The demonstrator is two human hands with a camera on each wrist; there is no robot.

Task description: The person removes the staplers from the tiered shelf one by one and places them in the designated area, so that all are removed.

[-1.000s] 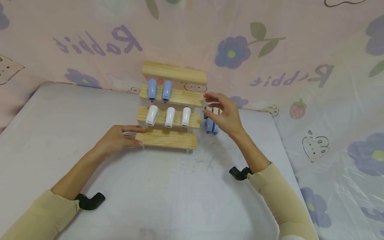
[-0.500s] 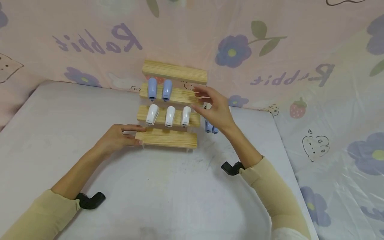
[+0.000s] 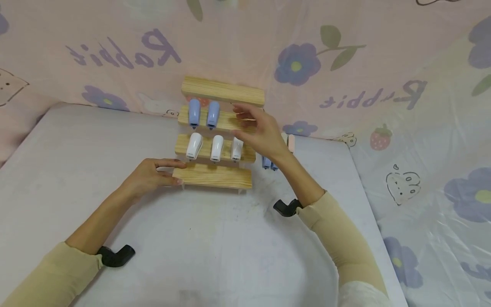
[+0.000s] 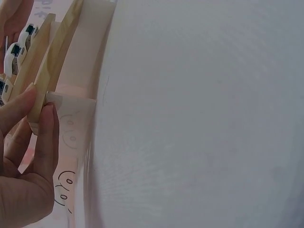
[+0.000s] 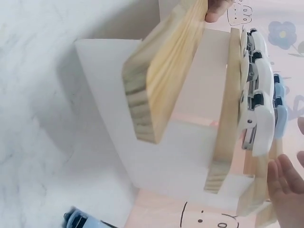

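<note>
A stepped display rack has several wooden shelves on whitish supports. My left hand pinches the left end of its lowest shelf, fingers and thumb around the board in the left wrist view. Three white staplers sit on the shelf above that. Two blue staplers stand one level higher, towards the left. My right hand is over the right end of the blue staplers' level, fingers apart and nothing seen between them. It partly covers the rightmost white stapler.
More blue staplers lie on the table right of the rack, partly behind the right hand, with a pale pink item behind them. A printed cloth rises behind the rack. The white table extends in front.
My right hand has moved left, from beside the rack to over the right end of the blue staplers' shelf. The left hand and the shelved staplers have stayed in place.
</note>
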